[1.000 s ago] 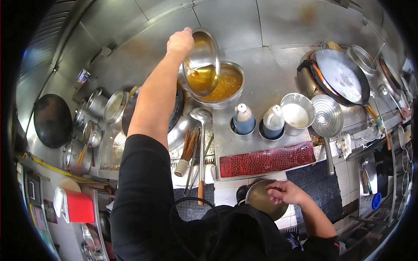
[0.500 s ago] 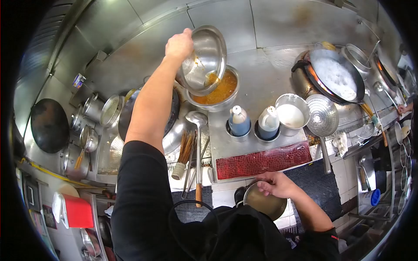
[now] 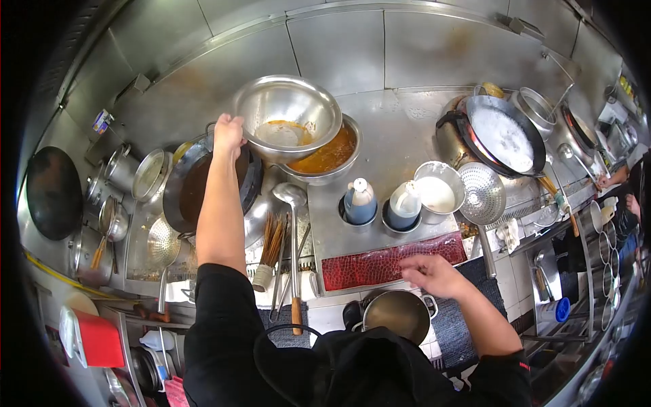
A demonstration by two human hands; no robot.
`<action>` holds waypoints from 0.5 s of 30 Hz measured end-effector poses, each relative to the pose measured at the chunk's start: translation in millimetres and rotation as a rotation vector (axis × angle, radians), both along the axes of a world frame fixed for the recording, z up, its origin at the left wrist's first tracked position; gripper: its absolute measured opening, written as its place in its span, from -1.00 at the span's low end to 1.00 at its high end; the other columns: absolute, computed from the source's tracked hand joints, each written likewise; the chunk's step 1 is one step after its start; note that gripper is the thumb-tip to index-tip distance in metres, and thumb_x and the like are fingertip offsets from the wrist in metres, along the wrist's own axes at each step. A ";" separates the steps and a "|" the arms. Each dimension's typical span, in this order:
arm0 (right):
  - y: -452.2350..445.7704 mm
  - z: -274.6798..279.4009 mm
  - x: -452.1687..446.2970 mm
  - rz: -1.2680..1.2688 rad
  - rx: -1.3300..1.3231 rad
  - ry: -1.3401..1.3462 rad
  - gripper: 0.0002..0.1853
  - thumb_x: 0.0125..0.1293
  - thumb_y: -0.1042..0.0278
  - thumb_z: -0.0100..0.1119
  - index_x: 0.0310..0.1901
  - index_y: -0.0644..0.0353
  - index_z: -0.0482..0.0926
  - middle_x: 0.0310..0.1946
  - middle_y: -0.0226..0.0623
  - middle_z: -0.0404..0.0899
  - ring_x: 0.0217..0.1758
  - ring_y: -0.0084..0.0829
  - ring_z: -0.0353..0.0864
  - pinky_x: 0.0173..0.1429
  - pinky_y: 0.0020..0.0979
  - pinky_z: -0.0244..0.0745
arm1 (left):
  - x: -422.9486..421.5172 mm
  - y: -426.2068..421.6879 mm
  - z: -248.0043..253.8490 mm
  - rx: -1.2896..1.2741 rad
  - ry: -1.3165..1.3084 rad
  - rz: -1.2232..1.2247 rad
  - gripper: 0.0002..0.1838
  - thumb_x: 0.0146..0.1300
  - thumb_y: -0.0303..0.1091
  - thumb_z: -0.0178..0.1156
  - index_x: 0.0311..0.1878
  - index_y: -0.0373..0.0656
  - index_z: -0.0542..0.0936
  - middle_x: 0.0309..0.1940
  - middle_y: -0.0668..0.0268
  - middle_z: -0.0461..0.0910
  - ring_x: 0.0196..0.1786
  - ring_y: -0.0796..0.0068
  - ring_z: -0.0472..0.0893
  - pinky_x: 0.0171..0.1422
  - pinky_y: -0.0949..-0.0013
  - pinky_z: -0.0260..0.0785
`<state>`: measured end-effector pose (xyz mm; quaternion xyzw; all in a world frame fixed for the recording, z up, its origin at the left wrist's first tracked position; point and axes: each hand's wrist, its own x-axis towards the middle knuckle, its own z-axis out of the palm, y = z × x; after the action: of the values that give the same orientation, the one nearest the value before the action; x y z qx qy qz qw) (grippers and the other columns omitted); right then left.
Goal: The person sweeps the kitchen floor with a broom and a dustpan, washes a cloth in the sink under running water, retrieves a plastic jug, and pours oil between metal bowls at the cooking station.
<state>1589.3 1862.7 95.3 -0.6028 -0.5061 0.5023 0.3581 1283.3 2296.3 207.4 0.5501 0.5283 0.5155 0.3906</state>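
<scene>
My left hand (image 3: 229,134) grips the rim of a steel mixing bowl (image 3: 319,102), with a little orange sauce left in its bottom. The mixing bowl is nearly level, over the left part of a second steel bowl (image 3: 356,146) of orange-brown sauce on the counter. Whether the two bowls touch I cannot tell. My right hand (image 3: 430,275) hovers empty, fingers loosely apart, near the red textured mat (image 3: 366,263) at the counter's front edge. Below it stands a deep two-handled pot (image 3: 397,315).
Two squeeze bottles (image 3: 360,200) stand in metal cups beside a pot of white liquid (image 3: 435,193). Right of them are a perforated skimmer (image 3: 483,193) and a wok of white foam (image 3: 502,136). A ladle (image 3: 291,195) and a dark wok (image 3: 193,186) lie left. Another person's hand (image 3: 603,181) shows far right.
My left hand has tipped the mixing bowl back from a steep pouring tilt to nearly level, moving it left. My right hand has come away from over the two-handled pot. The view has shifted.
</scene>
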 end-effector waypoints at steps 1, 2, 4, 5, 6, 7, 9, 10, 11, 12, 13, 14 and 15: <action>19.7 9.0 -3.1 0.066 0.055 -0.035 -0.61 0.33 0.24 0.21 0.08 0.34 0.54 -0.32 -0.27 0.63 -0.36 -0.59 0.57 -0.24 -0.48 0.51 | -3.4 -0.1 -8.5 -0.013 -0.059 -0.016 -0.85 0.25 -0.37 0.12 -0.21 -0.18 0.39 -0.53 0.35 0.37 -0.53 0.51 0.38 -0.51 0.40 0.26; 38.6 33.3 -14.6 0.038 -0.049 0.066 -0.59 0.34 0.22 0.19 0.10 0.34 0.51 -0.30 -0.29 0.63 -0.35 -0.58 0.57 -0.23 -0.49 0.51 | -7.2 -2.2 -14.4 -0.026 -0.117 -0.030 -0.87 0.25 -0.38 0.12 -0.24 -0.15 0.37 -0.54 0.37 0.35 -0.55 0.51 0.37 -0.51 0.41 0.25; 88.8 45.8 -29.4 0.031 0.033 0.207 -0.54 0.34 0.18 0.20 0.13 0.35 0.46 -0.29 -0.31 0.61 -0.28 -0.57 0.58 -0.17 -0.48 0.53 | -10.3 -12.4 -20.5 -0.046 -0.196 -0.039 -0.84 0.26 -0.40 0.11 -0.32 -0.09 0.31 -0.56 0.39 0.37 -0.60 0.56 0.35 -0.54 0.42 0.25; 121.0 35.9 -31.2 0.062 0.067 0.215 -0.49 0.33 0.14 0.22 0.14 0.38 0.43 -0.23 -0.27 0.59 -0.25 -0.50 0.59 -0.13 -0.45 0.55 | -10.9 -16.4 -25.0 -0.053 -0.256 -0.055 -0.85 0.27 -0.40 0.11 -0.32 -0.08 0.30 -0.56 0.40 0.37 -0.61 0.57 0.35 -0.54 0.42 0.24; 148.3 39.9 -39.8 -0.043 0.047 0.346 -0.48 0.33 0.12 0.21 0.13 0.39 0.41 -0.17 -0.23 0.57 -0.21 -0.46 0.60 -0.10 -0.43 0.56 | -10.8 -21.1 -28.6 -0.059 -0.315 -0.071 -0.85 0.27 -0.41 0.10 -0.33 -0.08 0.30 -0.57 0.40 0.38 -0.63 0.58 0.35 -0.55 0.43 0.24; 172.9 48.1 -49.1 -0.147 0.026 0.477 -0.46 0.33 0.10 0.21 0.13 0.41 0.39 -0.11 -0.19 0.55 -0.17 -0.42 0.60 -0.08 -0.41 0.56 | -9.0 -30.4 -28.0 -0.051 -0.379 -0.102 -0.83 0.29 -0.43 0.09 -0.35 -0.05 0.29 -0.59 0.41 0.39 -0.66 0.61 0.34 -0.58 0.45 0.23; 212.7 68.0 -58.0 -0.287 -0.057 0.580 -0.47 0.37 0.06 0.16 0.15 0.33 0.34 -0.05 -0.14 0.50 -0.13 -0.34 0.58 -0.02 -0.34 0.58 | -7.5 -43.5 -30.3 -0.026 -0.490 -0.159 -0.82 0.30 -0.45 0.08 -0.37 -0.03 0.28 -0.60 0.41 0.41 -0.66 0.60 0.36 -0.58 0.46 0.24; 223.3 78.3 -60.0 -0.355 -0.029 0.552 -0.48 0.36 0.06 0.16 0.13 0.32 0.35 -0.05 -0.14 0.50 -0.13 -0.34 0.58 0.00 -0.32 0.58 | -3.9 -52.2 -28.6 -0.013 -0.551 -0.179 -0.81 0.30 -0.45 0.08 -0.38 -0.02 0.29 -0.60 0.41 0.41 -0.66 0.60 0.36 -0.58 0.45 0.24; 230.5 87.9 -62.9 -0.422 -0.003 0.525 -0.49 0.36 0.07 0.16 0.11 0.32 0.35 -0.05 -0.14 0.50 -0.13 -0.33 0.58 0.01 -0.31 0.57 | 1.7 -60.5 -26.2 -0.015 -0.587 -0.146 -0.80 0.31 -0.47 0.08 -0.39 -0.01 0.28 -0.60 0.41 0.41 -0.64 0.60 0.37 -0.57 0.44 0.26; 237.7 93.8 -66.2 -0.490 0.020 0.497 -0.51 0.36 0.07 0.17 0.10 0.31 0.35 -0.05 -0.13 0.50 -0.13 -0.33 0.58 0.02 -0.30 0.57 | -4.6 -59.3 -30.8 -0.022 -0.570 -0.239 -0.82 0.31 -0.48 0.08 -0.36 0.00 0.31 -0.44 0.40 0.53 -0.45 0.56 0.53 -0.38 0.41 0.41; 246.1 93.7 -64.5 -0.493 0.046 0.489 -0.52 0.36 0.12 0.15 0.11 0.33 0.34 -0.05 -0.13 0.51 -0.11 -0.34 0.58 -0.01 -0.32 0.57 | -6.7 -57.9 -31.8 -0.018 -0.561 -0.271 -0.83 0.31 -0.48 0.08 -0.35 -0.02 0.32 -0.44 0.40 0.53 -0.45 0.56 0.53 -0.38 0.42 0.42; 252.1 90.2 -57.7 -0.498 0.070 0.480 -0.53 0.35 0.18 0.14 0.13 0.35 0.32 -0.05 -0.13 0.51 -0.10 -0.35 0.58 -0.04 -0.34 0.58 | -3.7 -56.2 -33.6 -0.017 -0.551 -0.305 -0.85 0.32 -0.48 0.08 -0.33 -0.03 0.33 -0.43 0.40 0.53 -0.45 0.57 0.53 -0.38 0.43 0.42; 254.1 86.9 -51.6 -0.504 0.093 0.468 -0.54 0.35 0.23 0.12 0.15 0.37 0.31 -0.05 -0.12 0.51 -0.08 -0.36 0.58 -0.07 -0.36 0.59 | 4.2 -64.4 -23.4 -0.023 -0.564 -0.303 -0.88 0.32 -0.48 0.08 -0.30 -0.06 0.35 -0.42 0.39 0.53 -0.46 0.58 0.53 -0.39 0.46 0.40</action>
<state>1537.8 2116.8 182.2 -0.5604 -0.2677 0.4992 0.6042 1287.5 2231.9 184.0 0.4533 0.3170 0.5779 0.6001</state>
